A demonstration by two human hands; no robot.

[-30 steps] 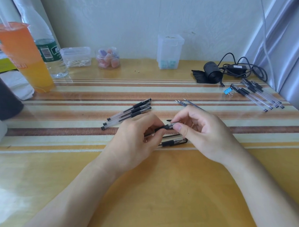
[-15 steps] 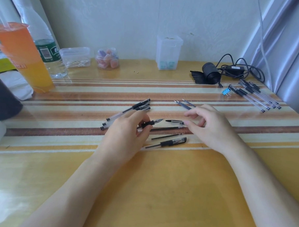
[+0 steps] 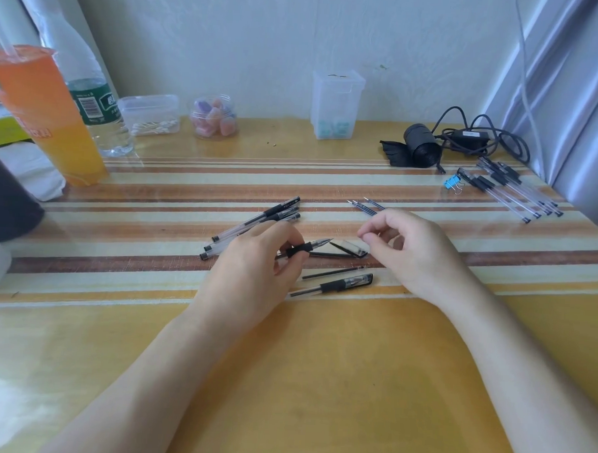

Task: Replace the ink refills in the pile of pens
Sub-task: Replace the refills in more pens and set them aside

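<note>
1. The left hand (image 3: 254,269) is gripping an uncapped pen (image 3: 305,248) by its black rubber grip. Its fingers are curling round the barrel, and the tip is pointing right, just above the table (image 3: 318,381).
2. The right hand (image 3: 409,251) is hovering to the right of that tip, apart from it. Its fingers are hanging loosely curled, with thumb and forefinger close together, and it appears to be holding nothing.
3. The cap (image 3: 349,248) is lying on the table between the two hands, just beyond the pen's tip.
4. A loose refill (image 3: 333,272) is lying just near of the held pen, and a capped pen (image 3: 332,285) is lying nearer again, beside it.
5. The pile of pens (image 3: 256,221) is sitting just far-left of the left hand, partly hidden by it. A few fresh refills (image 3: 363,207) are lying just far of the right hand.
6. Another group of pens (image 3: 511,191) is lying well apart at the far right, beside a blue binder clip (image 3: 452,185). Whether these are already done cannot be told.
7. Judging by this, the work is sitting early in one pen's cycle. The cap is off, but the tip section is not yet unscrewed, so the old refill is probably inside the barrel.
8. The next move is likely calling for the right hand to pinch the tip section. The left hand would be holding the barrel steady against the twist, so the tip can be taken off and the old refill drawn out.
</note>
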